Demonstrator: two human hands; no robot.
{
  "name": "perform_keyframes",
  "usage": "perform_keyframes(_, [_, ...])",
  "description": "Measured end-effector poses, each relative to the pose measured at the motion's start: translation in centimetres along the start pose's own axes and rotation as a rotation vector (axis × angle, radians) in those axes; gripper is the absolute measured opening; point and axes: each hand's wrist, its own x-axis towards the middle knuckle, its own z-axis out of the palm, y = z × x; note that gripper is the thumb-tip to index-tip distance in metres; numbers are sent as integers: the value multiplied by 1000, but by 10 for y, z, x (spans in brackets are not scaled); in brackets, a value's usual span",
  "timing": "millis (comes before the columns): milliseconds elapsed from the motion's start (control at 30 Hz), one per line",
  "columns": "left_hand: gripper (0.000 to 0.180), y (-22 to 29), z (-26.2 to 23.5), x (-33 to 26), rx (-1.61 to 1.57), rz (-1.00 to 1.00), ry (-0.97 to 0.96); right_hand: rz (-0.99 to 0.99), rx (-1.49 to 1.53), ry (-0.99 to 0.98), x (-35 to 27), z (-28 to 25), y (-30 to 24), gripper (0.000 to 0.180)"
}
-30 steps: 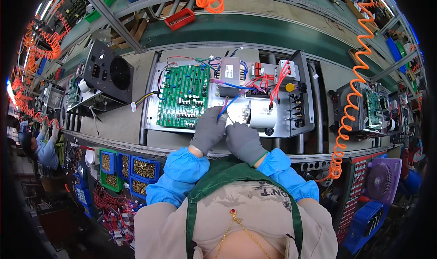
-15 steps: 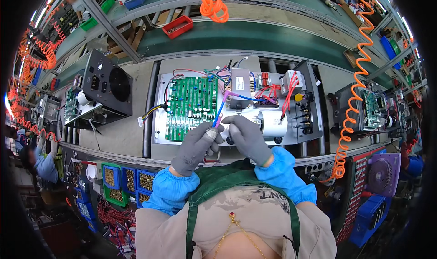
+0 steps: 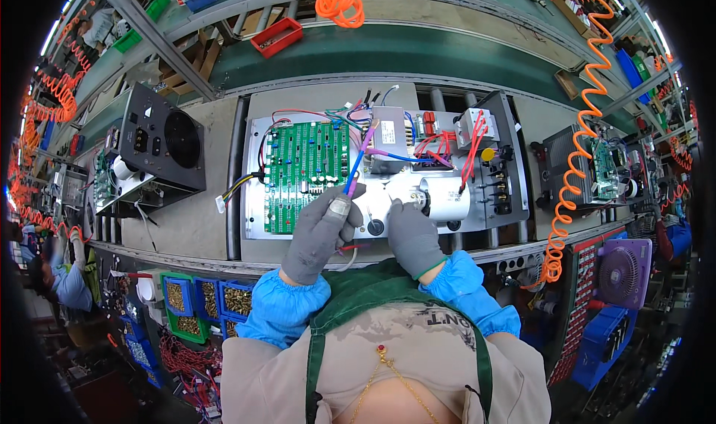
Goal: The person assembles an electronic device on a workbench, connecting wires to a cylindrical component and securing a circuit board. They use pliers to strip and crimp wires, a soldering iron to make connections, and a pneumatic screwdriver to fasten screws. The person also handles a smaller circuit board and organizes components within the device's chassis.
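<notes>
My left hand (image 3: 322,234), in a grey glove, is closed around the lower end of a blue wire (image 3: 357,167) with purple sleeved ends. The wire slants up over the right edge of a green circuit board (image 3: 298,163). My right hand (image 3: 414,234), gloved too, is just left of and below a white cylinder (image 3: 448,199); its fingers are curled and hide whatever is between them. Behind the wire stands a grey metal-cased transformer (image 3: 388,129). A second blue wire (image 3: 406,158) with purple ends crosses in front of it. All these parts sit on a metal chassis (image 3: 358,236).
Another black-cased unit (image 3: 160,140) stands left on the roller line, one more (image 3: 578,163) at the right. An orange coiled hose (image 3: 578,170) hangs at right. Blue bins (image 3: 237,299) of small metal parts lie below left. A red tray (image 3: 277,38) is on the far belt.
My right hand has come away from the left one, moving right and down toward the white cylinder. My left hand keeps the blue wire, whose upper end now points higher.
</notes>
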Motion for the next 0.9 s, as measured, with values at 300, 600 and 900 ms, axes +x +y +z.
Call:
perform_keyframes(300, [46, -16, 17, 8, 245, 142, -116, 42, 1182, 146, -1, -65, 10, 37])
perform_keyframes(600, [65, -36, 29, 27, -99, -43, -428, 72, 1690, -310, -24, -105, 45, 24])
perform_keyframes(900, [28, -8, 63, 25, 199, 82, -395, 51, 1518, -78, -38, -77, 50, 26])
